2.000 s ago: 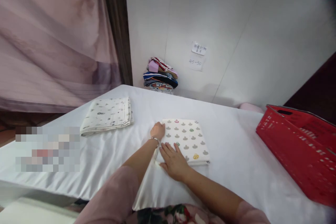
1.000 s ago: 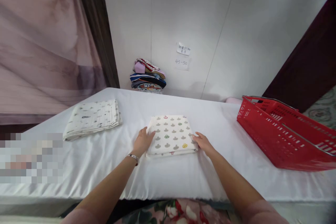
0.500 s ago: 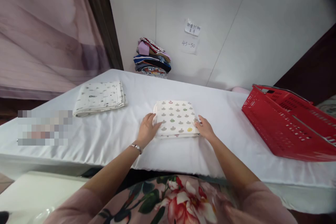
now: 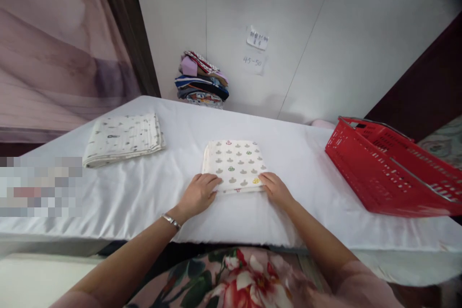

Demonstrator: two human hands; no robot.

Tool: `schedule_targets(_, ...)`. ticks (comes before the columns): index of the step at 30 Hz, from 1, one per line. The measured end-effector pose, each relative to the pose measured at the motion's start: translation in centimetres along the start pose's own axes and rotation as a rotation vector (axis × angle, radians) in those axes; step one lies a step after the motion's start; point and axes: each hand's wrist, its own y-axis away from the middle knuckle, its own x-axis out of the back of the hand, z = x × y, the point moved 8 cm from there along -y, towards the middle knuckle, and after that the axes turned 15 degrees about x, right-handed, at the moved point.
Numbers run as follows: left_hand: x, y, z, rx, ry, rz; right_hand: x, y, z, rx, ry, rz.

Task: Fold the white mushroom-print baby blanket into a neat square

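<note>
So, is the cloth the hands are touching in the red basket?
No, the cloth lies on the table, the left hand and right hand at its near corners, apart from the basket.

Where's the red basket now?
Head view, right side: the red basket stands on the white table, right of the right hand and the cloth it touches.

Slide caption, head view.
Left hand and right hand at near corners of a folded printed cloth; red basket at right.

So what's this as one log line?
left hand: on middle cloth, near left corner | right hand: on near right corner | cloth: folded, on table | red basket: right
</note>
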Motion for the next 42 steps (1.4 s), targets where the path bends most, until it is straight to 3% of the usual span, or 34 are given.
schedule_targets(6,0.6,0.4,0.8,-0.057,-0.035,0.100,0.0,0.3,-0.9,0.071,0.098,0.128)
schedule_targets(12,0.6,0.7,1.1,-0.056,-0.013,0.091,0.1,-0.7,-2.2,0.106,0.039,0.064)
schedule_targets(17,1.2,0.6,-0.3,-0.001,0.156,0.078,0.5,-0.9,-2.5,0.096,-0.019,0.081)
schedule_targets(20,2.1,-1.6,-1.0,0.051,0.228,0.154,1.1,-3.0,-3.7,0.113,-0.062,0.105)
schedule_targets(24,1.6,-7.4,-0.7,0.065,0.126,0.186,0.8,-8.5,-6.6,0.222,-0.141,0.109)
schedule_targets(26,0.5,-10.4,-1.2,0.121,0.029,0.141,-0.4,-11.1,-7.6,0.221,-0.161,0.073)
schedule_targets(29,-1.9,-13.3,-3.8,0.324,-0.060,0.010,-3.8,-12.8,-8.2,0.153,-0.158,-0.114)
schedule_targets(32,-3.7,-13.9,-6.6,0.480,-0.065,-0.084,-6.8,-12.1,-8.5,0.106,-0.160,-0.301)
schedule_targets(35,-4.2,-13.9,-7.6,0.495,-0.046,-0.098,-7.8,-11.3,-8.6,0.084,-0.167,-0.356)
schedule_targets(39,-3.9,-14.0,-7.3,0.489,-0.086,-0.108,-7.6,-11.2,-8.8,0.065,-0.203,-0.366)
schedule_targets(42,-2.7,-14.0,-5.8,0.388,-0.163,0.008,-6.9,-11.5,-8.7,0.072,-0.277,-0.360)
